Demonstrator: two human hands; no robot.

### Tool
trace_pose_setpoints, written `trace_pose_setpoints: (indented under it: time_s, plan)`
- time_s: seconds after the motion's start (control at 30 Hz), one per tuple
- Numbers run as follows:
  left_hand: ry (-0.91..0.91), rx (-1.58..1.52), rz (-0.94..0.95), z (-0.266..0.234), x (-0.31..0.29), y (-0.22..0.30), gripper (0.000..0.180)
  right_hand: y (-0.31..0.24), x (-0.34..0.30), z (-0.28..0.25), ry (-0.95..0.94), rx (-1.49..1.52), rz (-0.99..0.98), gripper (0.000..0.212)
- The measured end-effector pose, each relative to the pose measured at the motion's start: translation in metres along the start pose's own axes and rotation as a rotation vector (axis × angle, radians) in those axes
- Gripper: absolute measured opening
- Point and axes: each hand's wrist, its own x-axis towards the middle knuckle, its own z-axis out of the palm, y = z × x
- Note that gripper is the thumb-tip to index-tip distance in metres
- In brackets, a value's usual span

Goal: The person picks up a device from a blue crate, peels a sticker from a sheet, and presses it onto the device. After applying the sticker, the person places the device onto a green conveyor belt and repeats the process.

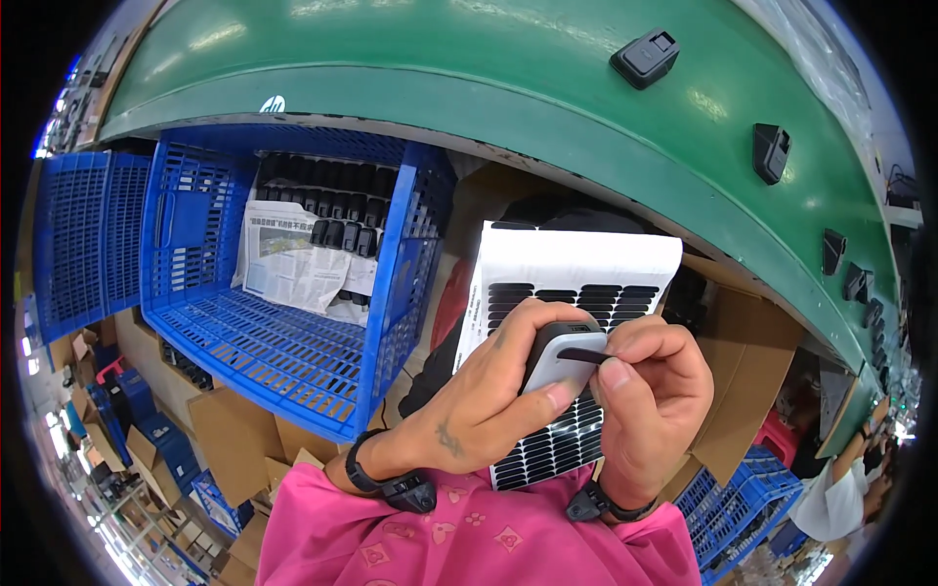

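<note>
My left hand [484,400] is wrapped round a small rounded device with a light grey face [552,366] and a black body. Between the thumb and fingers of my right hand [655,391] is a thin black oblong sticker [580,355], which lies across the grey face; I cannot tell how much of it touches. Beneath both hands, a white sheet [576,249] with rows of black oblong stickers rests over my lap, its far edge curling up. The hands hide part of those rows.
To the left stands a blue plastic crate [376,322] holding newspaper [283,249] and rows of black devices [347,236]. Ahead runs a green conveyor or bench [489,93] with several black devices [645,59] spaced along it. Cardboard [747,366] and another blue crate [733,513] are at the right.
</note>
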Motion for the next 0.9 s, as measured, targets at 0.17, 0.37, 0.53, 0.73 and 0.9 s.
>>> trace_pose_setpoints:
  time_s: [0.17,0.37,0.53,0.73,0.9]
  plan:
    - [0.001,0.005,0.089,0.002,0.0,-0.0046,0.049,-0.0022,-0.0007,-0.0014,-0.008,0.006,-0.004,0.013]
    - [-0.009,0.067,0.1,0.0013,0.0011,-0.0022,0.048,-0.0019,-0.0011,-0.001,0.003,0.005,-0.003,0.012]
    - [0.004,0.069,0.052,0.003,0.0018,0.0002,0.054,-0.0031,-0.001,-0.0024,0.005,0.001,0.001,0.013]
    - [0.016,0.068,0.057,0.005,0.0027,0.0003,0.054,-0.0036,-0.0011,-0.0031,0.01,0.017,0.008,0.011]
    - [-0.024,0.093,0.105,0.0036,0.0042,-0.0022,0.047,-0.0041,-0.0015,-0.0051,0.006,0.031,0.025,0.011]
